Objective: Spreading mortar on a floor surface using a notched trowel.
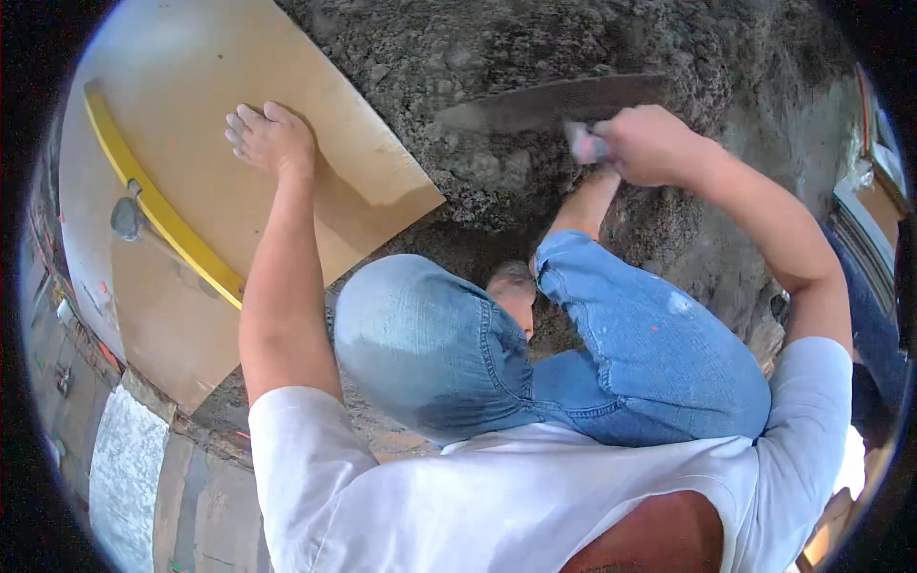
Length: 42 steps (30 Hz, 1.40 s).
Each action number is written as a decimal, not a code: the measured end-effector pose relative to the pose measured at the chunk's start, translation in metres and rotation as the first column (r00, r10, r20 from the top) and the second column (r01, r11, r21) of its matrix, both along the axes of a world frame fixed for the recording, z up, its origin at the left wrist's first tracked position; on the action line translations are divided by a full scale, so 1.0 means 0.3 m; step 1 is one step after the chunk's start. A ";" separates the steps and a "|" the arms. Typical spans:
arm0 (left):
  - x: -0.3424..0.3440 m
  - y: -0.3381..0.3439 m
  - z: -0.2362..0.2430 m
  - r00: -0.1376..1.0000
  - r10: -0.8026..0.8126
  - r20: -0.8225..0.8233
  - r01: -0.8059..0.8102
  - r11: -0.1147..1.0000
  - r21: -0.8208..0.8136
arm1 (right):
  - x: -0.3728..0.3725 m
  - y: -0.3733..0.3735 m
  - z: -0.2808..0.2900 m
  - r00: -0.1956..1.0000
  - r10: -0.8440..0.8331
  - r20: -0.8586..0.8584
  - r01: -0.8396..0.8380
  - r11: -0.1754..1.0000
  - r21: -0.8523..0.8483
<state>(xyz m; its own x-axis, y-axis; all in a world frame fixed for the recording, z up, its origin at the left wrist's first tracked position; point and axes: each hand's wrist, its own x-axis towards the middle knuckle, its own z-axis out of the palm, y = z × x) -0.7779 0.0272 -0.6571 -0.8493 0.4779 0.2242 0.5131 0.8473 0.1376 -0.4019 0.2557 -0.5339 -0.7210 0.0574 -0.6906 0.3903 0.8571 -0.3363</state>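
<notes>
My right hand [650,145] is closed round the pale handle of a trowel [535,107], a long flat metal blade slightly blurred by motion. The blade lies over rough, dark grey mortar or wet concrete [382,43], its tip pointing left. My left hand [272,138] rests flat on a large tan board [353,134], fingers stretched out and holding nothing. To the left of that hand a long yellow spirit level [162,215] lies across the board. Beside the level is a small round grey object [126,220] whose kind I cannot make out.
My bent knees in blue jeans [420,334] take up the middle, with a bare foot [516,296] low between them. Another person's dark trousers [869,325] show at the right edge. Boards or panels [874,220] stand there too. Paving strips [129,468] run along the lower left.
</notes>
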 end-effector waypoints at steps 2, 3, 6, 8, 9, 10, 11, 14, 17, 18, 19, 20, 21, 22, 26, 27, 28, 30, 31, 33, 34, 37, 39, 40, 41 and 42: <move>0.006 0.008 0.007 1.000 0.018 0.009 -0.018 1.000 -0.002 | -0.027 0.020 0.092 0.999 -0.021 0.030 0.019 0.998 0.052; 0.012 0.012 0.014 0.999 0.026 0.022 -0.026 1.000 -0.004 | -0.037 0.033 0.126 0.997 -0.054 0.061 0.047 0.993 0.104; 0.016 -0.007 0.017 0.999 0.037 -0.007 -0.037 0.999 0.018 | -0.109 0.056 0.217 0.953 -0.291 -0.086 0.285 0.956 -0.071; 0.015 -0.009 0.019 0.999 0.040 0.004 -0.040 0.999 0.012 | -0.190 0.086 0.285 0.895 -0.447 -0.017 0.420 0.853 -0.310; 0.013 -0.015 0.023 0.999 0.041 0.016 -0.041 0.999 -0.013 | -0.211 0.094 0.283 0.896 -0.443 -0.028 0.416 0.860 -0.297; 0.011 -0.011 0.033 0.999 0.045 0.015 -0.045 0.999 0.004 | -0.225 0.107 0.273 0.870 -0.477 -0.126 0.438 0.864 -0.247; 0.017 -0.011 0.042 0.999 0.044 0.013 -0.044 0.999 -0.023 | -0.223 0.113 0.254 0.832 -0.509 -0.220 0.472 0.859 -0.200; 0.021 0.030 0.065 1.000 0.024 0.019 -0.024 0.999 -0.038 | -0.255 0.228 0.094 0.858 -0.332 -0.393 0.395 0.914 0.091; 0.014 0.010 0.041 0.999 0.040 -0.001 -0.040 0.999 -0.027 | -0.274 0.172 0.020 0.943 -0.268 -0.199 0.298 0.944 0.139; 0.007 -0.005 0.027 0.999 0.051 -0.020 -0.051 0.999 -0.012 | -0.237 0.109 0.032 0.943 -0.246 -0.226 0.274 0.956 0.103; 0.015 -0.005 0.023 0.999 0.050 -0.016 -0.051 0.999 -0.011 | -0.164 0.072 0.028 0.977 -0.178 -0.114 0.193 0.971 0.143; 0.017 0.002 0.022 0.998 0.056 -0.013 -0.056 0.998 -0.022 | -0.112 0.045 0.057 0.991 -0.135 0.002 0.133 0.977 0.168; 0.010 0.017 0.021 0.998 0.062 -0.016 -0.062 0.998 -0.032 | -0.066 0.054 0.096 0.995 -0.093 0.037 0.087 0.985 0.146; 0.003 0.023 0.021 0.997 0.072 -0.018 -0.073 0.997 -0.033 | -0.053 0.070 0.151 0.990 -0.116 0.077 0.104 0.983 0.150; 0.012 -0.002 0.032 0.998 0.069 -0.009 -0.069 0.997 -0.023 | -0.033 0.124 0.271 0.943 -0.280 -0.177 0.311 0.934 0.176; 0.009 -0.008 0.034 0.997 0.072 -0.013 -0.072 0.997 -0.026 | -0.061 0.125 0.290 0.894 -0.399 -0.203 0.415 0.909 0.040; 0.010 -0.001 0.030 0.997 0.072 -0.015 -0.072 0.997 -0.028 | -0.078 0.125 0.295 0.893 -0.400 -0.204 0.415 0.909 0.037; 0.015 0.001 0.027 0.998 0.070 -0.004 -0.070 0.998 0.000 | -0.119 0.118 0.283 0.733 -0.678 0.055 0.618 0.629 -0.471; 0.018 0.005 0.027 0.998 0.068 -0.007 -0.068 0.998 -0.006 | -0.164 0.084 0.261 0.624 -0.779 0.062 0.704 0.526 -0.477; 0.022 0.015 0.022 0.998 0.054 0.016 -0.054 0.999 0.008 | -0.251 -0.006 0.196 0.419 -0.889 0.186 0.799 0.264 -0.540; 0.020 0.021 0.023 0.999 0.047 0.019 -0.047 0.999 0.002 | -0.286 -0.026 0.161 0.344 -0.887 0.308 0.807 0.112 -0.580; 0.017 0.008 0.042 0.999 0.026 0.022 -0.026 1.000 0.004 | -0.401 -0.073 0.125 0.335 -0.750 0.570 0.787 -0.110 -0.607; 0.018 0.007 0.041 1.000 0.017 0.018 -0.018 0.999 0.035 | -0.460 -0.124 0.124 0.213 -0.608 0.765 0.728 -0.424 -0.539; 0.016 0.009 0.037 1.000 0.009 0.019 -0.010 0.999 0.033 | -0.470 -0.137 0.096 0.206 -0.558 0.804 0.717 -0.473 -0.512; 0.017 0.012 0.032 1.000 0.009 0.004 -0.009 1.000 0.016 | -0.469 -0.155 0.070 0.200 -0.506 0.839 0.705 -0.520 -0.482; 0.018 0.018 0.025 1.000 0.008 -0.011 -0.008 1.000 0.000 | -0.451 -0.173 0.059 0.204 -0.441 0.874 0.695 -0.564 -0.446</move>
<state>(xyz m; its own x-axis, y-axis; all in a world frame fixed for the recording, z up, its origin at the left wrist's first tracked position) -0.7725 0.0326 -0.6495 -0.8505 0.4713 0.2335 0.5080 0.8511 0.1325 -0.5371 0.2038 -0.5162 -0.5830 -0.1971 -0.7882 0.4435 -0.8900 -0.1055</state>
